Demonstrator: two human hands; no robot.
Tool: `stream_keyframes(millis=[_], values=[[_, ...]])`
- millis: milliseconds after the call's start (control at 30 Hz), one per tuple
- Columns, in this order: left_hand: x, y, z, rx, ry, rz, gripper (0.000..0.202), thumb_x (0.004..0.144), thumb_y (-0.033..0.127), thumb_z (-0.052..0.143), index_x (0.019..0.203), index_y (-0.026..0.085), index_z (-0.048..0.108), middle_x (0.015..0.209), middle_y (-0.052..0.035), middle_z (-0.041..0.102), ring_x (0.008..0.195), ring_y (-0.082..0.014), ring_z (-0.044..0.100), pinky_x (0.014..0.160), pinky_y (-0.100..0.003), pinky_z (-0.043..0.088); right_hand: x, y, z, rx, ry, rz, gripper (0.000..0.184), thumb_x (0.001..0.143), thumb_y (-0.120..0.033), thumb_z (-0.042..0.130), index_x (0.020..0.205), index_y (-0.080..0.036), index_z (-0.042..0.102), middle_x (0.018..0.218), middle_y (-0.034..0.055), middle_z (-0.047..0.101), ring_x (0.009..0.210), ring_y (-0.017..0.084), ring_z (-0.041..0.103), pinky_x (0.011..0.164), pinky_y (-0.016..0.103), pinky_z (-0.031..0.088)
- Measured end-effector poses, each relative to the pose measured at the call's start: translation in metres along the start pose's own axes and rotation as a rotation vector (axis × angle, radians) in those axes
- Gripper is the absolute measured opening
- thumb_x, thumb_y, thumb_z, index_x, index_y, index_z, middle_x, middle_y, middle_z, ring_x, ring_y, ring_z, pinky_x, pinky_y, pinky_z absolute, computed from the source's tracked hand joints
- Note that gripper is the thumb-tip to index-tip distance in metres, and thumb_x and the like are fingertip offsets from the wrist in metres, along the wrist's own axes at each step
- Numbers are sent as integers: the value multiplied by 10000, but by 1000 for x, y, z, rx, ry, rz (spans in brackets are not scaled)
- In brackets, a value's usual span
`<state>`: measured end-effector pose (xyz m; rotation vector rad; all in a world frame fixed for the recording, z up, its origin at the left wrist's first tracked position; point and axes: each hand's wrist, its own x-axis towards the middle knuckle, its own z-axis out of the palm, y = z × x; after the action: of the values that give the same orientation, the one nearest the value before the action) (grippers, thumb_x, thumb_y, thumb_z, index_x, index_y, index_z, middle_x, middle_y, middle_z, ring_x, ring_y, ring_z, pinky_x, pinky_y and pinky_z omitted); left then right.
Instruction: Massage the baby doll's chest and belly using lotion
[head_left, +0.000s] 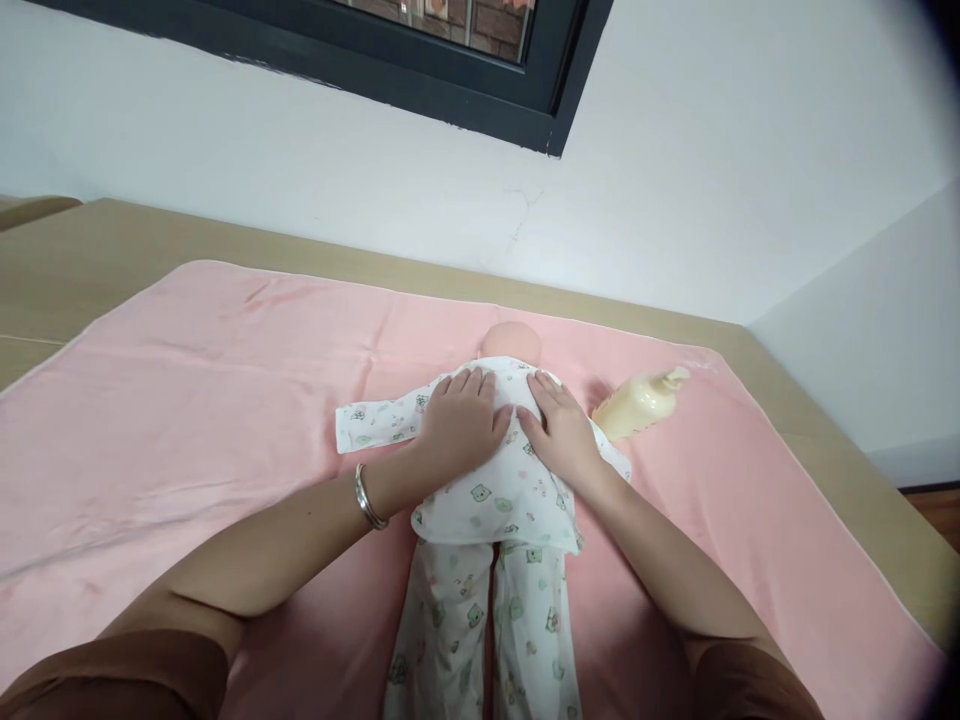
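A baby doll lies on a pink sheet, its bare round head pointing away from me. White printed pajamas cover it: a long-sleeved top and trousers. My left hand rests flat on the upper left of the top, fingers stretched out, a silver bangle on that wrist. On the upper right of the top, my right hand also lies flat with its fingers extended. The thumbs point toward each other over the middle of the top. Whether the doll lies on its front or back, I cannot tell.
Right of the doll, a cream pump bottle lies tilted by the sleeve. The pink sheet spreads over a wooden table. Behind the table stands a white wall with a dark-framed window.
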<state>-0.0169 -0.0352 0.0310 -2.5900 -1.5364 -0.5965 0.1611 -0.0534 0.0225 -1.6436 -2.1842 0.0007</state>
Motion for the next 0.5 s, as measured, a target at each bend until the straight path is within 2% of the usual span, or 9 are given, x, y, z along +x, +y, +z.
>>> stream_keyframes(millis=[133, 300, 400, 500], values=[[-1, 3, 3, 37, 9, 26, 513, 971, 356, 395, 1332, 10, 512, 1354, -236, 556, 1278, -337, 510, 1069, -481, 395, -4, -7, 1, -94, -8, -36, 555, 1004, -362, 315, 1439, -31, 408, 1476, 211, 449, 1417, 322, 368, 1166, 544, 306], [-14, 13, -6, 93, 10, 184, 386, 955, 202, 392, 1235, 39, 600, 1281, -215, 613, 1191, -310, 575, 1034, -446, 424, -22, -27, -2, -166, 52, -102, 481, 974, -256, 358, 1366, -21, 507, 1413, 218, 520, 1357, 317, 460, 1158, 499, 352], [-12, 11, -8, 60, 20, 204, 372, 952, 222, 398, 1215, 78, 619, 1231, -185, 645, 1158, -302, 587, 1016, -452, 433, -20, -23, -3, -106, 72, -103, 460, 952, -256, 398, 1341, -62, 548, 1400, 184, 545, 1343, 291, 482, 1154, 471, 375], [-4, 2, -4, 11, 8, 128, 432, 963, 309, 397, 1290, 89, 574, 1302, -182, 610, 1221, -318, 547, 1047, -488, 407, -8, -7, -3, 4, 49, -61, 485, 948, -335, 435, 1371, -119, 528, 1427, 147, 528, 1365, 276, 459, 1138, 474, 399]])
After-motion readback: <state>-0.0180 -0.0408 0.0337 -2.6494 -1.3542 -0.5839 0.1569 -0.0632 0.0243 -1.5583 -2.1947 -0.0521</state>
